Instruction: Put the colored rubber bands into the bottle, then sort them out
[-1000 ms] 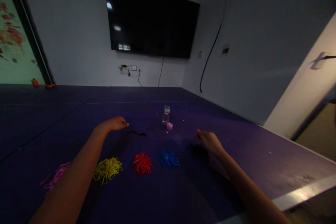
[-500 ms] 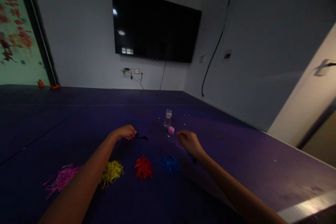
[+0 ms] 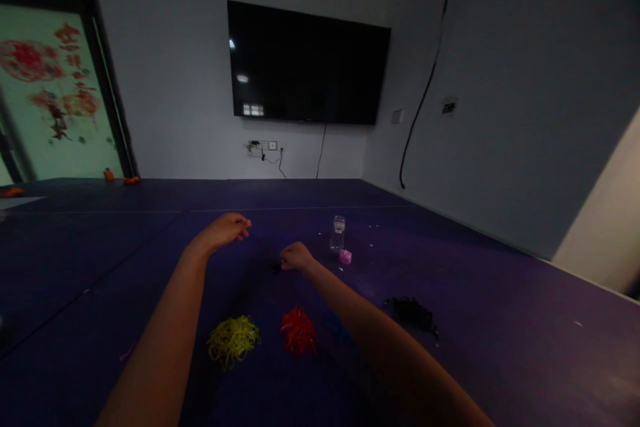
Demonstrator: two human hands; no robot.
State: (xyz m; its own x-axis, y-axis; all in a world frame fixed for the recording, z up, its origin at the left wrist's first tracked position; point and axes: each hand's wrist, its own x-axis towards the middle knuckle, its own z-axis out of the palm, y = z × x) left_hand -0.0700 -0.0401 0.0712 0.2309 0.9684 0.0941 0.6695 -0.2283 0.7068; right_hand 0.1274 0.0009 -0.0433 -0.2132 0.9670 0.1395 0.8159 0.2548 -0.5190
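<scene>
My right hand (image 3: 296,257) is closed low over the purple floor, its fingertips on a small black rubber band (image 3: 277,267). My left hand (image 3: 228,230) hangs to the left and farther forward, fingers loosely bent and apart, with nothing visible in them. Nearer to me lie a pile of yellow rubber bands (image 3: 233,341) and a pile of red ones (image 3: 299,331). Blue rubber bands (image 3: 340,331) are partly hidden by my right forearm. A black pile (image 3: 413,313) lies to the right of that arm. Only a bit of pink band (image 3: 128,351) shows beside my left forearm.
A clear plastic bottle (image 3: 338,233) stands beyond my right hand, with a pink cap (image 3: 345,257) close to it. White scraps (image 3: 371,245) dot the purple floor (image 3: 480,293). A television (image 3: 307,63) hangs on the far wall, and a dark cable (image 3: 425,87) runs down the right wall.
My right hand has moved left to the black band. My left hand has drawn away from it, leftward and up, and its fingers have loosened. The view has turned, exposing the black pile.
</scene>
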